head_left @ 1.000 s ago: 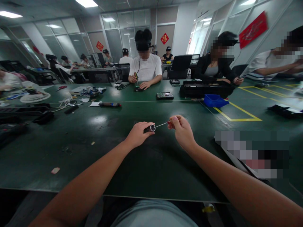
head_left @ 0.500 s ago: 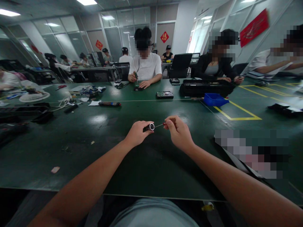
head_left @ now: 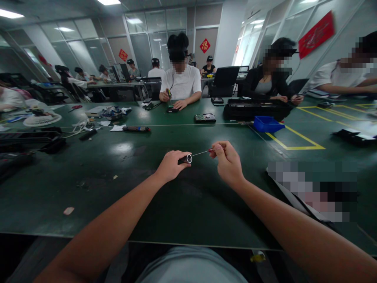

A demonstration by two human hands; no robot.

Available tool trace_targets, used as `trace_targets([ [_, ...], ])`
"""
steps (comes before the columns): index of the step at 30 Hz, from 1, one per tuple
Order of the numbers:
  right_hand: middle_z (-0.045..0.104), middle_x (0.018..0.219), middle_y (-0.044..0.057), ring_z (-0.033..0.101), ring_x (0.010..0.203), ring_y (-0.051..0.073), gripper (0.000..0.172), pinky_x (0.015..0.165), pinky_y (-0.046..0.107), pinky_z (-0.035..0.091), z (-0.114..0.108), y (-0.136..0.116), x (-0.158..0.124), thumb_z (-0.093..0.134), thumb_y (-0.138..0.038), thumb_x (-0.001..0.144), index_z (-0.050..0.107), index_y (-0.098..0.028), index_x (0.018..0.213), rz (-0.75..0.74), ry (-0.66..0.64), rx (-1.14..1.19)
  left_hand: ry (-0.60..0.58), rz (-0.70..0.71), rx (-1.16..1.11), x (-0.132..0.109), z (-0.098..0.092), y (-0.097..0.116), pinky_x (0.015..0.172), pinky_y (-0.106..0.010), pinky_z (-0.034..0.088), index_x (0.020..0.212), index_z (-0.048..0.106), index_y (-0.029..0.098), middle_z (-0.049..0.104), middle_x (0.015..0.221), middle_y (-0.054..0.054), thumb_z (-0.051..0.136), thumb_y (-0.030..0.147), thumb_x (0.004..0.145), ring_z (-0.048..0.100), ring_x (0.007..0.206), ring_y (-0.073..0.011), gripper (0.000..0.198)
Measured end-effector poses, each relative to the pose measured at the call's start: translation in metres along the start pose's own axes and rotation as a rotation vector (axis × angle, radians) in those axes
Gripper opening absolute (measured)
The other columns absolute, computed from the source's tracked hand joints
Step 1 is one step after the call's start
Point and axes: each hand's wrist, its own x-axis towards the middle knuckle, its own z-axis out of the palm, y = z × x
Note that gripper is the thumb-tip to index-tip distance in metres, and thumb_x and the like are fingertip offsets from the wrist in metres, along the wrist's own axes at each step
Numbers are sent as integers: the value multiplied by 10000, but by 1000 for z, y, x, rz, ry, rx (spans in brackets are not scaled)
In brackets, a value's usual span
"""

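My left hand (head_left: 171,166) is closed around a black cylinder (head_left: 185,159) whose round, silver-rimmed end faces me. Between the thumb and fingers of my right hand (head_left: 228,159) is a thin screwdriver (head_left: 201,153); red shows at its grip, and my fingers cover most of the handle. Its slim metal shaft points left, with the tip right by the cylinder's rimmed end. Whether the tip touches the cylinder is too small to tell. Both hands are held over the green table (head_left: 188,212).
A dark pen-like tool (head_left: 136,129) lies beyond my left hand. Farther back are a hard drive (head_left: 205,118), a blue bin (head_left: 268,124) and a long black housing (head_left: 256,109). Cables and a white fan-like part (head_left: 42,119) clutter the left. Across the table sits a person (head_left: 182,82).
My right hand has shifted right and slightly up with the screwdriver, and more of its shaft shows. My left hand and the cylinder stay nearly still. The far-right person's forearm has lowered.
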Motion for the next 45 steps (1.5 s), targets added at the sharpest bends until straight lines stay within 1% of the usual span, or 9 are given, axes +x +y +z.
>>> trace_targets([
  [6, 677, 790, 21, 656, 743, 187, 186, 713, 337, 477, 0, -1, 0, 435, -370, 989, 560, -236, 957, -45, -98, -82, -20, 15, 16, 1, 1, -2, 912, -400, 423, 1223, 656, 259, 701, 1096, -31, 728, 305, 848, 603, 982, -227, 385],
  [13, 677, 789, 25, 666, 735, 186, 199, 699, 327, 476, -1, 1, 1, 425, -368, 991, 556, -221, 960, -77, -73, -119, -44, 2, 57, 2, -1, -1, 915, -400, 420, 1218, 666, 249, 707, 1073, -40, 735, 297, 841, 602, 984, -230, 387],
  [23, 657, 733, 22, 653, 726, 194, 204, 679, 313, 442, -1, 2, 4, 426, -356, 980, 561, -220, 908, -43, -142, -250, -54, -23, 30, 1, 2, -5, 924, -414, 429, 1214, 669, 258, 701, 1065, -39, 726, 334, 840, 603, 987, -239, 386],
  [28, 662, 738, 25, 647, 719, 192, 206, 677, 313, 434, -1, 3, 5, 431, -358, 976, 569, -218, 913, -21, -122, -258, 33, -109, -154, 1, 1, -1, 948, -382, 455, 1168, 663, 216, 673, 1153, -59, 709, 284, 839, 606, 1057, -232, 339],
  [32, 666, 748, 27, 642, 713, 192, 214, 670, 316, 437, -2, 4, 5, 436, -374, 977, 577, -217, 936, -10, -117, -248, 129, -211, -348, 2, 1, 1, 959, -362, 467, 1228, 595, 199, 660, 1160, -69, 653, 251, 864, 621, 1043, -211, 372],
  [36, 666, 757, 28, 643, 708, 191, 228, 671, 321, 452, -1, 6, 4, 438, -396, 983, 576, -219, 944, -2, -128, -217, 148, -288, -370, 2, -2, 2, 912, -373, 474, 1284, 522, 209, 646, 1098, -70, 544, 342, 933, 614, 982, -206, 375],
  [40, 665, 754, 27, 646, 707, 192, 228, 685, 329, 464, 1, 8, 3, 442, -400, 982, 576, -220, 939, 11, -126, -196, 52, -246, -194, 0, -5, 5, 800, -365, 478, 1148, 571, 195, 644, 963, -57, 544, 446, 930, 604, 849, -207, 334],
  [43, 668, 758, 26, 650, 718, 194, 225, 694, 331, 467, 1, 8, 3, 445, -399, 981, 578, -223, 940, 16, -131, -194, -74, -129, -49, -1, -3, 9, 832, -361, 476, 1100, 607, 190, 652, 1048, -68, 559, 393, 931, 611, 941, -220, 269],
  [45, 669, 761, 24, 650, 721, 193, 225, 701, 332, 469, 1, 8, 3, 443, -397, 981, 580, -223, 939, 16, -136, -194, -140, -78, 39, -2, 0, 10, 872, -363, 475, 1159, 606, 187, 641, 1139, -80, 539, 346, 944, 604, 1022, -230, 275],
])
